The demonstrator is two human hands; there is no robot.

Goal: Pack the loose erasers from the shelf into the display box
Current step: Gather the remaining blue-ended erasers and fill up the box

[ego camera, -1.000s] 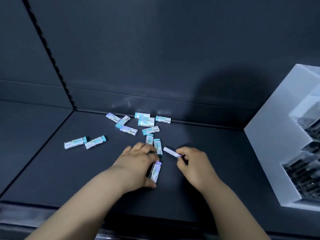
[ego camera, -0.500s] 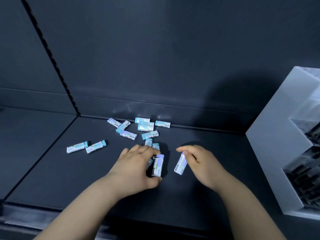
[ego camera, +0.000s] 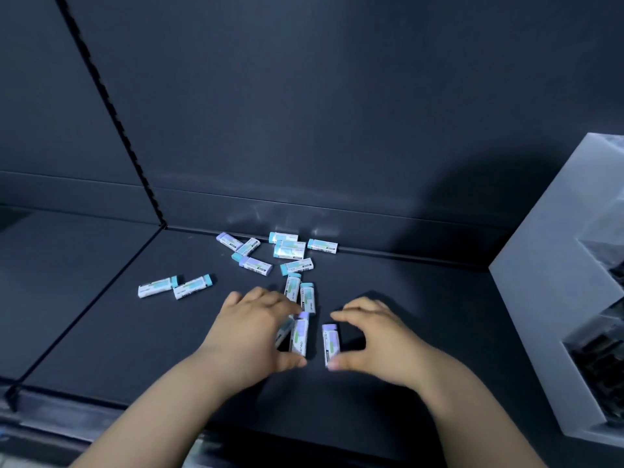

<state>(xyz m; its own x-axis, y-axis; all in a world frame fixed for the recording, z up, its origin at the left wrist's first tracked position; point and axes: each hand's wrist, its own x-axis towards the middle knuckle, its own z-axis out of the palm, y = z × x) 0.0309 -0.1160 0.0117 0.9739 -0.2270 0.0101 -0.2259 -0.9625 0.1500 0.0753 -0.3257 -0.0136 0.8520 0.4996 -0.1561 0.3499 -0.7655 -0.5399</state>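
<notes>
Barcoded erasers point(ego camera: 296, 266), lettering illegible

No txt legible: print on erasers point(ego camera: 322, 245) too small/blurry.

On my screen the left hand point(ego camera: 250, 332) and right hand point(ego camera: 378, 336) are bare, and both forearms point(ego camera: 158, 413) run uncovered to the bottom edge of the head view. The right thumbnail point(ego camera: 333, 365) is cut short and shows clearly. The fingertips point(ego camera: 260, 293) look softly blurred.
</notes>
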